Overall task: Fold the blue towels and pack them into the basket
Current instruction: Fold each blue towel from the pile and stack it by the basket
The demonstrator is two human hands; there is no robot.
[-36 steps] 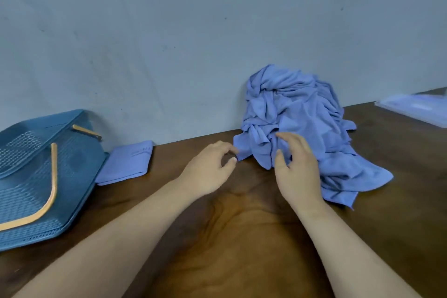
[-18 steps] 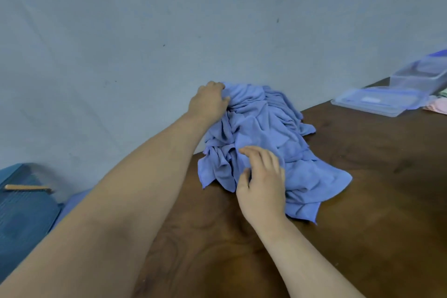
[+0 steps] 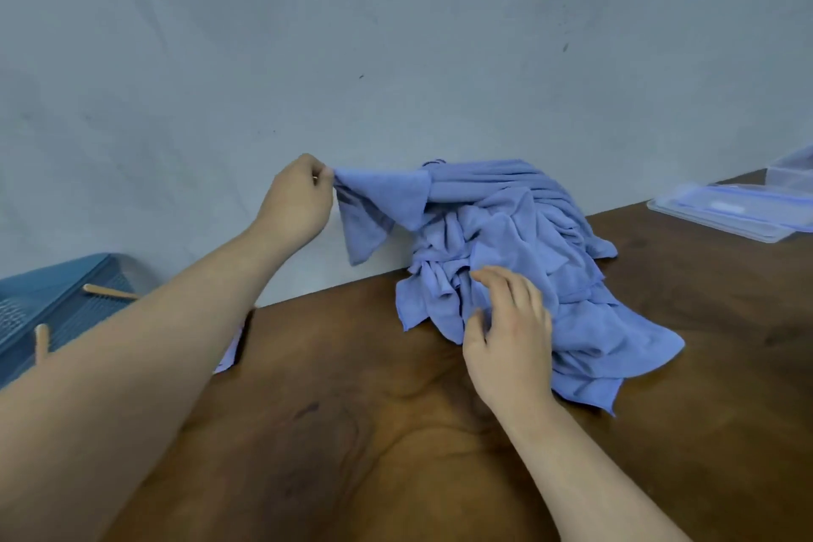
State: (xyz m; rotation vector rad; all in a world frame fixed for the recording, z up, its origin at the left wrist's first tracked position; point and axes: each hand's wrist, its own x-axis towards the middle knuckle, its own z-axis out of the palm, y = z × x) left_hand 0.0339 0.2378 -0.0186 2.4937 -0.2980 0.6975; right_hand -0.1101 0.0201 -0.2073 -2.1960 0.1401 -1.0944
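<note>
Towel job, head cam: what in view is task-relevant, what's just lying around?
Job: towel pile, right hand resting on it; lifted towel, pinched by left hand; blue basket.
Lying about: clear lid; clear container at the right edge.

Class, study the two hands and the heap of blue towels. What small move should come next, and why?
Probably the left hand should draw its pinched towel leftward, free of the pile, while the right hand presses the pile down. The towel is stretched taut, but its far end lies in the pile.
</note>
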